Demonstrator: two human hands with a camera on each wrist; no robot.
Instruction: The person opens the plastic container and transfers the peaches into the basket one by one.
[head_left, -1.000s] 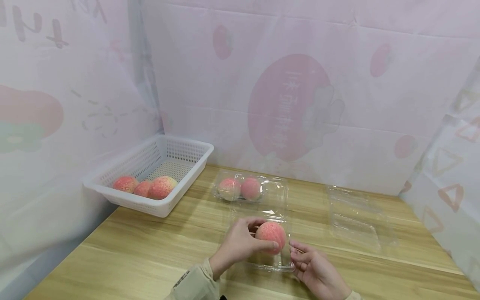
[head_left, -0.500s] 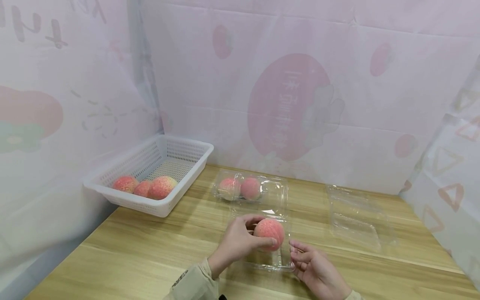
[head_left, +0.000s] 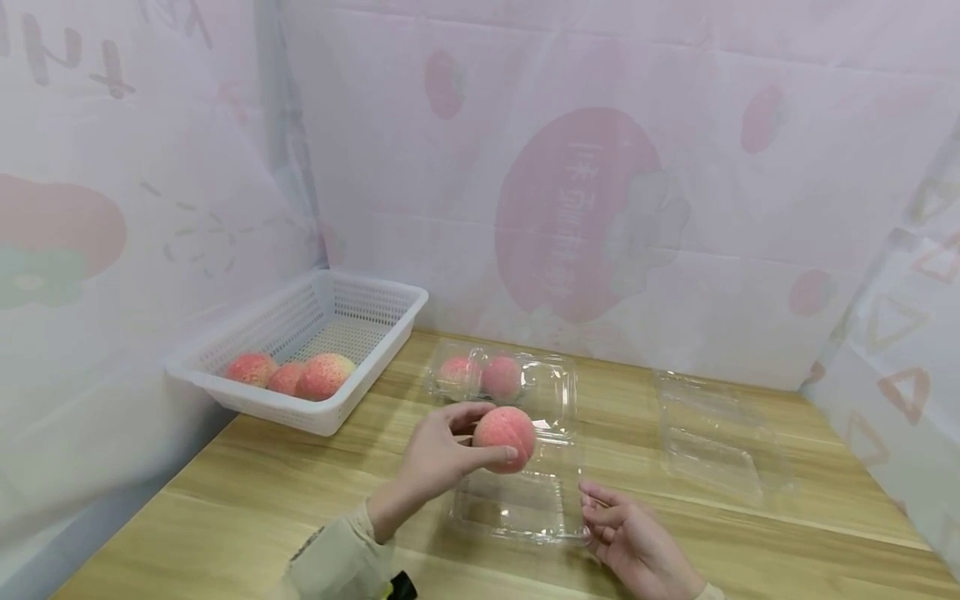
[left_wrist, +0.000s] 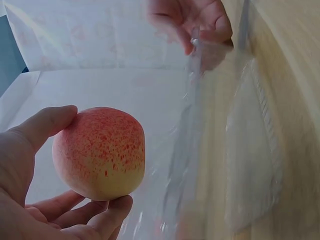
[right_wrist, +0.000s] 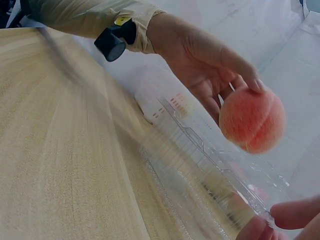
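Observation:
Between thumb and fingers, my left hand (head_left: 438, 454) holds a pink peach (head_left: 505, 440) above an opened clear plastic clamshell box (head_left: 517, 508). In the left wrist view the peach (left_wrist: 102, 155) shows a red-speckled top and a yellowish lower side. My right hand (head_left: 633, 533) pinches the right rim of the clamshell near its front corner. Thumb and finger (right_wrist: 295, 212) meet at that rim in the right wrist view. The part of the clamshell below the peach contains no fruit. Its raised lid (head_left: 551, 392) stands at the back.
Behind the lid, another clear box (head_left: 442, 390) holds two peaches. A white basket (head_left: 375, 358) at the left has several peaches (head_left: 325, 377) in its front end. On the right lies another clear plastic container (head_left: 720, 442). Printed cloth (head_left: 420, 208) hangs behind the wooden table (head_left: 300, 492).
My left hand has lifted the peach up from low in the clamshell and moved it left and backward. The right hand stays at the clamshell's rim.

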